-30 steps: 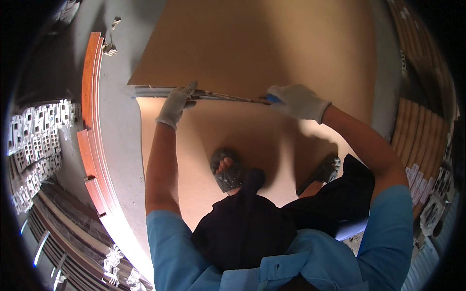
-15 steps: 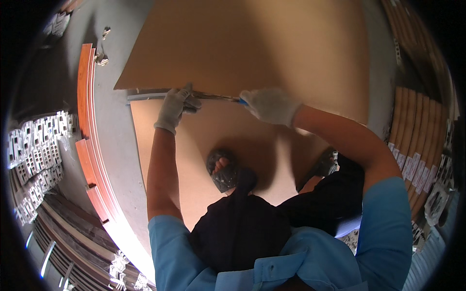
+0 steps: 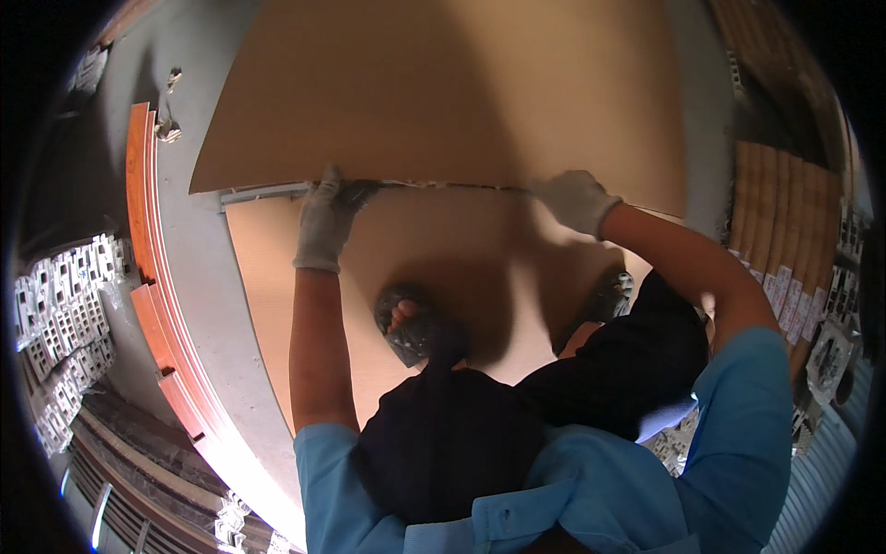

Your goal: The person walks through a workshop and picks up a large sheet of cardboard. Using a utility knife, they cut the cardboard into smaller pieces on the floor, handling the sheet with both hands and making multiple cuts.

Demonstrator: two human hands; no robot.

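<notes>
A: What's hardest to make out?

B: The right grip [image 3: 580,203]. Its gloved fingers curl out of sight beside the narrow gap in the cardboard [image 3: 434,102], so I can't tell whether they clasp anything.

A: And the left grip [image 3: 323,226]?

B: Gloved too, lying across the gap, thumb pointing away. The other fingers sink into shadow; pinching or only pressing, I can't tell.

A: Where's the cardboard?

B: On the grey floor [image 3: 205,254]. The upper edge of the view cuts off its far part, and dark clothing [image 3: 452,443] hides some of the near part.

A: That grey strip [image 3: 263,193]?

B: It shows in the gap, left of the left grip.
</notes>
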